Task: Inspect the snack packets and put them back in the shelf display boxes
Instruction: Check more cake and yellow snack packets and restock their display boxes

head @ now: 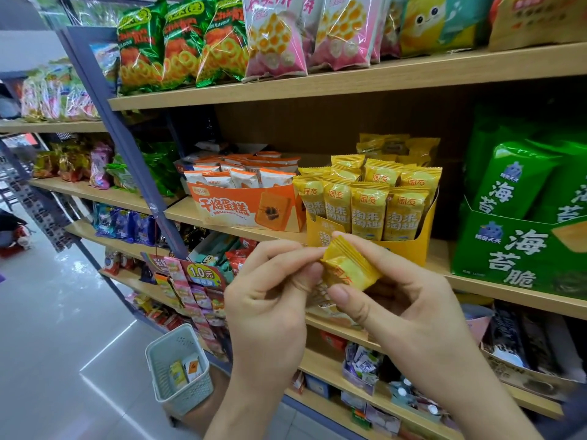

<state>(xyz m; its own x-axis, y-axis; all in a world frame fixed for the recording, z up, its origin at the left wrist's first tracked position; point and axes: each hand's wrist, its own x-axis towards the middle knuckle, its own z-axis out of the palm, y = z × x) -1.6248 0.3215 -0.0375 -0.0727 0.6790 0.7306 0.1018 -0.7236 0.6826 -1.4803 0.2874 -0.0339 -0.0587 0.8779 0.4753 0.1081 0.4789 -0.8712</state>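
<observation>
- Left hand (270, 300), lower centre of the frame: fingers curled, thumb and fingertips pinching the left edge of a yellow snack packet (349, 265).
- Right hand (409, 309), lower right of centre: thumb pressed to the packet's lower face and fingers curled over its upper right edge, so both hands are clamped on the same packet.
- The yellow snack packet sits at mid-frame, tilted, with its crimped end pointing up. It is held in the air in front of the shelf and outside any box.
- Pale plastic basket (178, 366), lower left, standing on the floor beside the shelving; two small packets lie inside it.
- Yellow display box (403, 250), just behind the held packet on the middle shelf (181, 211), filled with upright packets of the same yellow design.
- Orange display box (241, 211), touching the yellow box on its left, holding rows of white-and-orange packets.
- Green display box (508, 258), right edge of the frame, with tall green bags standing in it.
- Upper shelf (317, 81), top of the frame: green chip bags (184, 42) at left, pink bags (276, 36) at centre.
</observation>
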